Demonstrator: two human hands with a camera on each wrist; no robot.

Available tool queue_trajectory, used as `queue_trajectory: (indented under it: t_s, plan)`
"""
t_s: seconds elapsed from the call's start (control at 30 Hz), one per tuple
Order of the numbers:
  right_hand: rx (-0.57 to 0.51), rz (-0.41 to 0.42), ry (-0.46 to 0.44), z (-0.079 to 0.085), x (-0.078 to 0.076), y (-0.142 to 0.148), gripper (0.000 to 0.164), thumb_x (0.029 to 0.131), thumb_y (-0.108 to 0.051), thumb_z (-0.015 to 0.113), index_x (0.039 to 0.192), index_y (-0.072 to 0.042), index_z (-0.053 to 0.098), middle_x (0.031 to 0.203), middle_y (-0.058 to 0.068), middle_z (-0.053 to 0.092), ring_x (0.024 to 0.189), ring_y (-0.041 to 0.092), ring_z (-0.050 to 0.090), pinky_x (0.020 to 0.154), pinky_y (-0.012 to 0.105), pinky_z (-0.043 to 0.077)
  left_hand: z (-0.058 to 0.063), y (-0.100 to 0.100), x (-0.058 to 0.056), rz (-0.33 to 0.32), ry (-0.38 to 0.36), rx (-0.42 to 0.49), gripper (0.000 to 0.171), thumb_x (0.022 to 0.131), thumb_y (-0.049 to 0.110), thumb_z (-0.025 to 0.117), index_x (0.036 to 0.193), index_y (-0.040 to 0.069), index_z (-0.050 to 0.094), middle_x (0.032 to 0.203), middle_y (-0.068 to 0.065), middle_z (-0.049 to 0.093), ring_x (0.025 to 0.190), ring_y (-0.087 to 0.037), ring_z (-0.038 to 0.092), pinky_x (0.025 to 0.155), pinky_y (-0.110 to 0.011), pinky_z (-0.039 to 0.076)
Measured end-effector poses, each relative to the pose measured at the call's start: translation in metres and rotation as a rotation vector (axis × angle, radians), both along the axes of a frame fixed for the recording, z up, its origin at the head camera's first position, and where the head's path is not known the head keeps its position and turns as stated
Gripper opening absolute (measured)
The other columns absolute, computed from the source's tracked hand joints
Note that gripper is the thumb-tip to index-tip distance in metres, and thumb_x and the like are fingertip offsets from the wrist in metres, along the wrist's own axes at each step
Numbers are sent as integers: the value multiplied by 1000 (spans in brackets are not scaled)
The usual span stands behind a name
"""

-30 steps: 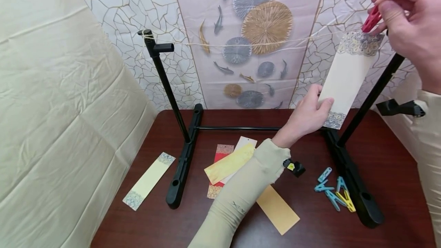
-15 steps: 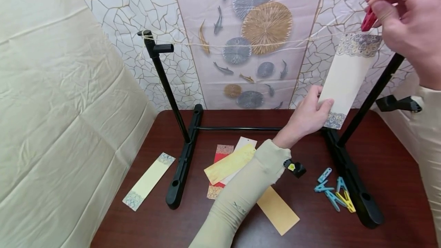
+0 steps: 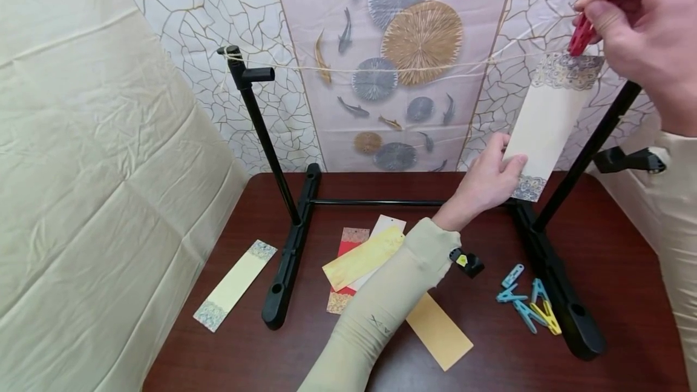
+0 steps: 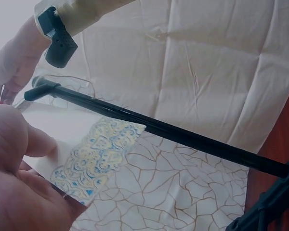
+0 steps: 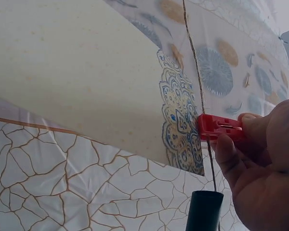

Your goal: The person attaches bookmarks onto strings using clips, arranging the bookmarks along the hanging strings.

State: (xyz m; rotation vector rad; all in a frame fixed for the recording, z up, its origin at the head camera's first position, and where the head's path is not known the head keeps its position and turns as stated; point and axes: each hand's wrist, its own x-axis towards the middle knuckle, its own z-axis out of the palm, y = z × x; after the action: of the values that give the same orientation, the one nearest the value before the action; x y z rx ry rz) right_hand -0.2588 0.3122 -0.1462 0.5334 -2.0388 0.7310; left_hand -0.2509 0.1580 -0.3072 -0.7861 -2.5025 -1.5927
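My left hand (image 3: 492,177) pinches the lower left edge of a cream paper card (image 3: 549,120) with blue patterned bands at both ends. Up at the card's top edge, my right hand (image 3: 642,35) pinches a red clothespin (image 3: 581,35). In the right wrist view the clothespin (image 5: 220,127) lies across the string (image 5: 197,62), its tip at the card's patterned edge. The string (image 3: 348,69) runs from the left post toward the right one. In the left wrist view, thumb and fingers hold the card near its patterned end (image 4: 98,159).
A black stand (image 3: 288,259) with two posts stands on the dark red table (image 3: 229,356). Several blue and yellow clothespins (image 3: 527,301) lie by its right foot. Cards lie about: a cream one (image 3: 235,286), a yellow one (image 3: 363,259), a red one (image 3: 348,247), a tan one (image 3: 440,331).
My right hand and the red clothespin have shifted slightly left along the card's top edge. My left hand keeps its hold on the card with almost no movement.
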Motion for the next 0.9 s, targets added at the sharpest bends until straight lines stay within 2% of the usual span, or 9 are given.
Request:
queue_trajectory:
  t_s: [0.17,0.3,0.53,0.63,0.77,0.9]
  plan:
    - [1,-71,-56,-2,1,0,20,94,-15,51,106,-13,67,80,-34,50,65,-10,46,54,7,30,-4,0,-4,-69,-21,78,21,95,26,51,113,18,44,94,10,59,73,4,55,61,-13,42]
    - [14,-118,-78,-5,3,0,22,95,-18,50,108,-12,66,82,-36,47,66,-12,44,57,5,31,-5,1,-8,-96,1,112,21,95,24,51,115,17,45,96,10,60,74,4,55,62,-12,42]
    - [16,-141,-100,-9,5,-3,20,94,-18,50,107,-16,66,88,-32,50,67,-12,44,60,3,33,-6,4,-9,-125,36,128,20,96,21,50,115,16,46,86,9,58,62,-2,52,56,-14,42]
    - [36,-138,-100,-8,6,-4,21,94,-19,51,106,-10,66,83,-36,46,65,-14,43,59,3,32,-7,6,-7,-131,30,159,21,96,20,51,116,15,46,89,8,59,64,0,54,57,-14,43]
    - [112,-174,-167,-4,11,-4,28,94,-21,50,108,0,63,77,-36,40,64,-16,39,59,5,30,-10,12,-4,-126,9,171,21,95,20,51,116,16,46,89,9,59,66,1,54,58,-13,44]
    - [202,-210,-289,1,15,-3,32,95,-23,50,112,1,61,79,-30,39,65,-12,36,57,7,29,-14,18,-3,-116,-18,164,20,95,20,52,114,16,46,86,9,59,63,1,54,56,-14,44]
